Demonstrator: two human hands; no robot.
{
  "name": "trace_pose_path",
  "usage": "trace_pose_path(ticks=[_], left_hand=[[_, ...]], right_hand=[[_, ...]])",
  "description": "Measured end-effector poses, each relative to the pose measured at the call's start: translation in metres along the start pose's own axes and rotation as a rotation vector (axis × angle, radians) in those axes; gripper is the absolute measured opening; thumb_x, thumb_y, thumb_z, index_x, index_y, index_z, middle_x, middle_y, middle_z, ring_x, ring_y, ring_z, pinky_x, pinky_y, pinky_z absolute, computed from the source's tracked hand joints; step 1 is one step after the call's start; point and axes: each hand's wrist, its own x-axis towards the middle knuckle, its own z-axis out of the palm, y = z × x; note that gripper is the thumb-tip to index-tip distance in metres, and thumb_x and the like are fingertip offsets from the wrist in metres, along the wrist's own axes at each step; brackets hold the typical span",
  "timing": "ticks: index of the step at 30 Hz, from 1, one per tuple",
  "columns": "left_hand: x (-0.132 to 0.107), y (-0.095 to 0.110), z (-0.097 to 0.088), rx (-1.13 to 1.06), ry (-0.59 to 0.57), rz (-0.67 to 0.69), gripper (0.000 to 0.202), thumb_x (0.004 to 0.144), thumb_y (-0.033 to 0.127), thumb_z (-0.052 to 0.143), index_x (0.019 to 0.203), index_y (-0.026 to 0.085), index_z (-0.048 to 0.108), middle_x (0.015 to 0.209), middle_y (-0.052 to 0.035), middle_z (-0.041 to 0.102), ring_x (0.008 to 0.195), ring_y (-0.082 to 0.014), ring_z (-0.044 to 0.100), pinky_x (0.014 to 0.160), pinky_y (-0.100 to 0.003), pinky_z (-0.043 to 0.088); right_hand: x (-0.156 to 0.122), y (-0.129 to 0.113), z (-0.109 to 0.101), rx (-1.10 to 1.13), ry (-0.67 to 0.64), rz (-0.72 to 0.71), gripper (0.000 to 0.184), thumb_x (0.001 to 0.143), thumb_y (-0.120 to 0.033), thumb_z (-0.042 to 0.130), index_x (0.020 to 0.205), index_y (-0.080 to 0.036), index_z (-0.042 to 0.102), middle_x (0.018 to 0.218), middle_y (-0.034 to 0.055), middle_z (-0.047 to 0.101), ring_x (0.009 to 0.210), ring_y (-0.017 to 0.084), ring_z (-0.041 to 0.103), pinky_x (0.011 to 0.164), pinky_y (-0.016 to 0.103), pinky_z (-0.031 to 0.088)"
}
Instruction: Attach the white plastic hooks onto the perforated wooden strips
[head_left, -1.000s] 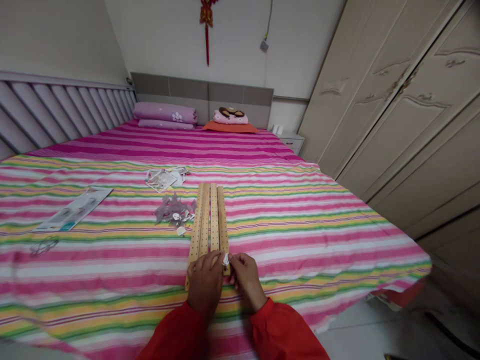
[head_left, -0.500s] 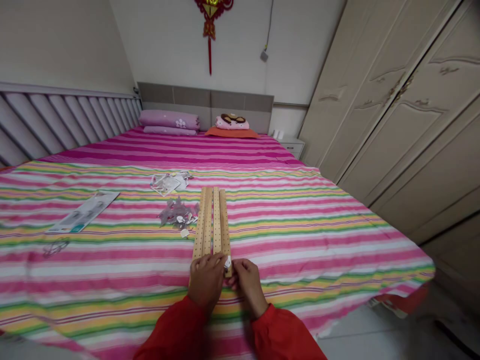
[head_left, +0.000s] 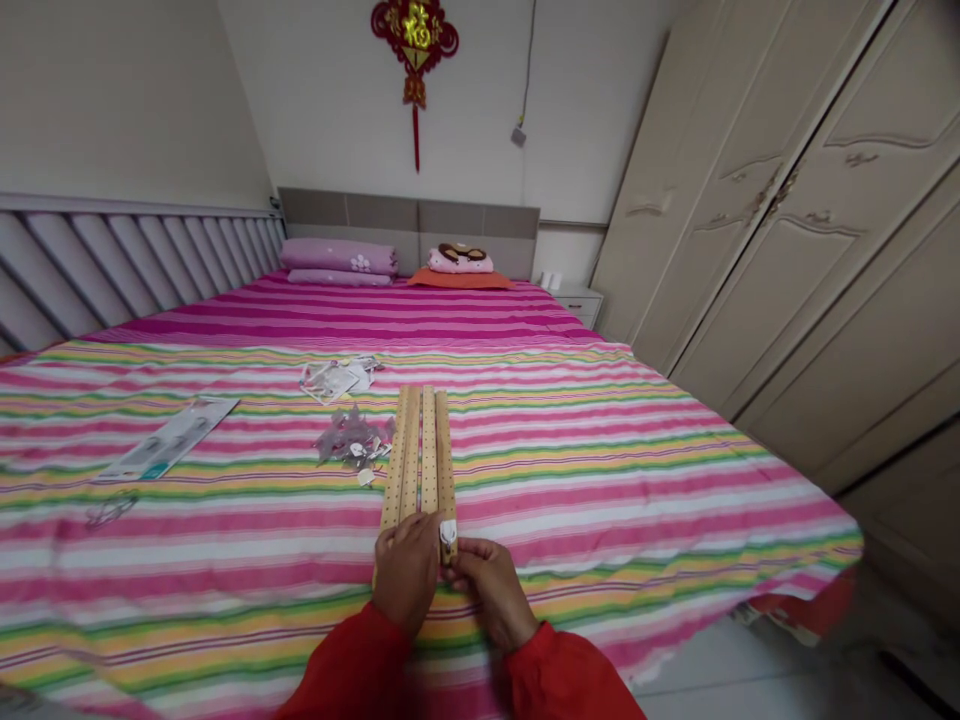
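Note:
Long, pale wooden strips [head_left: 429, 450] with rows of small holes lie side by side on the striped cloth, pointing away from me. My left hand [head_left: 407, 572] is closed over their near ends and holds them down. At the near end of the rightmost strip sits a small white tag [head_left: 448, 531] with a tiny dark part below it. My right hand [head_left: 491, 588] pinches at that end, thumb and forefinger together; what lies between the fingertips is too small to make out.
Left of the strips lies a pile of small clear bags and white tags [head_left: 352, 438], with more packets [head_left: 341, 378] behind it. Farther left are a long blister pack [head_left: 172, 440] and a thin wire-like item [head_left: 112, 507]. Folded bedding [head_left: 339, 258] lies near the headboard; wardrobes [head_left: 787, 250] stand right.
The view has tilted up slightly. The white tag on the right strip now shows more fully, as my left fingers have drawn back from it. My right hand still pinches at the strip's end.

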Motion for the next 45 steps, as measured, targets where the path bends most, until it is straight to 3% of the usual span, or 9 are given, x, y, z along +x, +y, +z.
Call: trace_pose_path(ticks=[11, 18, 21, 24, 27, 31, 40, 43, 45], left_hand=[[0.006, 0.012, 0.001, 0.0, -0.117, 0.009, 0.044, 0.086, 0.011, 0.033, 0.123, 0.022, 0.056, 0.125, -0.0082, 0.061, 0.124, -0.0232, 0.047, 0.094, -0.047, 0.029], [0.008, 0.011, 0.006, -0.055, -0.073, 0.095, 0.045, 0.085, 0.012, 0.038, 0.123, 0.028, 0.056, 0.119, -0.0061, 0.065, 0.12, -0.0231, 0.05, 0.097, -0.048, 0.032], [0.017, -0.009, -0.005, -0.113, 0.01, 0.109, 0.04, 0.087, 0.02, 0.037, 0.12, 0.024, 0.059, 0.117, -0.0073, 0.066, 0.113, -0.0216, 0.055, 0.095, -0.044, 0.038], [0.029, -0.048, -0.021, -0.151, 0.158, 0.053, 0.037, 0.085, 0.023, 0.039, 0.113, 0.019, 0.063, 0.113, -0.0088, 0.067, 0.107, -0.0216, 0.058, 0.093, -0.039, 0.044], [0.042, -0.091, -0.028, -0.112, 0.287, -0.018, 0.04, 0.078, 0.015, 0.04, 0.109, 0.017, 0.065, 0.109, -0.0087, 0.066, 0.104, -0.0227, 0.058, 0.094, -0.04, 0.045], [0.056, -0.126, -0.023, -0.079, 0.256, 0.008, 0.046, 0.07, 0.01, 0.044, 0.109, 0.015, 0.066, 0.107, -0.0108, 0.061, 0.102, -0.0233, 0.056, 0.092, -0.04, 0.046], [0.061, -0.136, -0.018, -0.159, 0.282, -0.016, 0.027, 0.072, 0.019, 0.05, 0.09, 0.018, 0.071, 0.092, -0.0084, 0.06, 0.093, -0.0224, 0.057, 0.088, -0.04, 0.048], [0.054, -0.133, -0.025, -0.271, 0.31, -0.088, 0.025, 0.071, 0.024, 0.054, 0.089, 0.018, 0.071, 0.088, -0.0075, 0.062, 0.09, -0.0223, 0.058, 0.086, -0.039, 0.048], [0.049, -0.128, -0.031, -0.406, 0.324, -0.207, 0.027, 0.069, 0.028, 0.058, 0.09, 0.018, 0.071, 0.087, -0.0067, 0.063, 0.086, -0.0212, 0.059, 0.082, -0.037, 0.05]], right_hand=[[-0.01, 0.003, -0.014, 0.076, 0.037, -0.037, 0.017, 0.052, -0.018, 0.074, 0.068, -0.012, 0.074, 0.056, 0.0036, 0.067, 0.049, 0.01, 0.056, 0.049, 0.018, 0.043], [-0.016, 0.005, -0.021, 0.076, 0.067, -0.078, 0.022, 0.051, -0.023, 0.079, 0.07, -0.013, 0.074, 0.059, 0.0038, 0.068, 0.051, 0.012, 0.058, 0.049, 0.02, 0.044], [-0.017, 0.006, -0.022, 0.074, 0.078, -0.069, 0.033, 0.049, -0.028, 0.083, 0.076, -0.013, 0.074, 0.063, 0.0052, 0.07, 0.05, 0.012, 0.058, 0.049, 0.021, 0.045], [-0.017, 0.008, -0.026, 0.051, 0.124, -0.075, 0.045, 0.045, -0.035, 0.086, 0.081, -0.013, 0.072, 0.065, 0.006, 0.07, 0.047, 0.013, 0.059, 0.047, 0.024, 0.046], [-0.015, 0.009, -0.032, 0.026, 0.192, -0.109, 0.049, 0.045, -0.041, 0.086, 0.082, -0.013, 0.069, 0.061, 0.0035, 0.068, 0.042, 0.011, 0.056, 0.042, 0.022, 0.042], [-0.014, 0.006, -0.038, -0.015, 0.249, -0.152, 0.049, 0.046, -0.044, 0.085, 0.081, -0.014, 0.066, 0.059, 0.0009, 0.065, 0.037, 0.008, 0.048, 0.036, 0.02, 0.034], [-0.023, -0.017, -0.032, -0.125, 0.242, -0.236, 0.045, 0.048, -0.049, 0.081, 0.076, -0.016, 0.067, 0.054, -0.001, 0.06, 0.037, 0.01, 0.045, 0.036, 0.022, 0.035], [-0.024, -0.02, -0.027, -0.167, 0.223, -0.257, 0.042, 0.052, -0.049, 0.079, 0.077, -0.016, 0.067, 0.055, -0.0007, 0.06, 0.039, 0.01, 0.046, 0.038, 0.022, 0.035], [-0.024, -0.022, -0.023, -0.186, 0.203, -0.264, 0.042, 0.055, -0.049, 0.078, 0.078, -0.016, 0.067, 0.054, -0.0007, 0.06, 0.039, 0.009, 0.045, 0.038, 0.022, 0.034]])
